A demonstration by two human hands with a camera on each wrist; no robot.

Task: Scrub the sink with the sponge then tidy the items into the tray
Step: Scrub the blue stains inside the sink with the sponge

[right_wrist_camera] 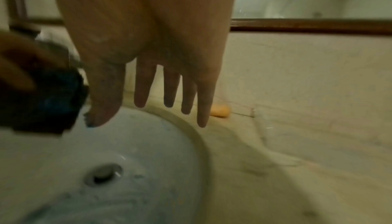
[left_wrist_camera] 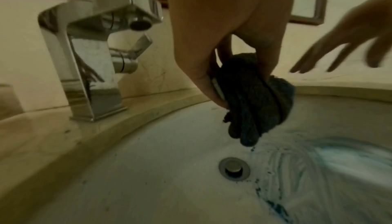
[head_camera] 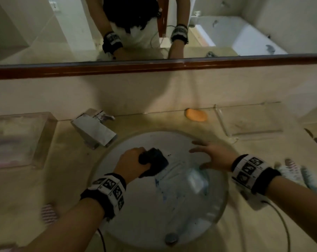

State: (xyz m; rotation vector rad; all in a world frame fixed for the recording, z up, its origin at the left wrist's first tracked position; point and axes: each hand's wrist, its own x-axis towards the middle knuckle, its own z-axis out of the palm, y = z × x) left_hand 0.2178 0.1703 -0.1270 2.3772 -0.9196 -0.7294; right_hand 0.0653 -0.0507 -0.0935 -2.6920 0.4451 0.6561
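Note:
My left hand (head_camera: 134,163) grips a dark, squashed sponge (head_camera: 154,160) (left_wrist_camera: 256,103) (right_wrist_camera: 46,100) over the far part of the round white sink (head_camera: 135,215) (left_wrist_camera: 148,169) (right_wrist_camera: 148,143). The sponge hangs just above the basin, near blue streaks on its right side. My right hand (head_camera: 210,157) (right_wrist_camera: 161,83) hovers over the sink's right rim with straight, spread fingers and holds nothing. A clear tray (head_camera: 250,120) sits on the counter at the back right. An orange soap bar (head_camera: 196,115) (right_wrist_camera: 220,112) lies beside it.
A chrome tap (head_camera: 94,130) (left_wrist_camera: 93,56) stands at the sink's back left. The drain plug (left_wrist_camera: 234,169) (right_wrist_camera: 104,174) sits in the basin. Another clear container (head_camera: 17,140) is at the far left. A mirror with a brown frame (head_camera: 154,67) runs behind the counter.

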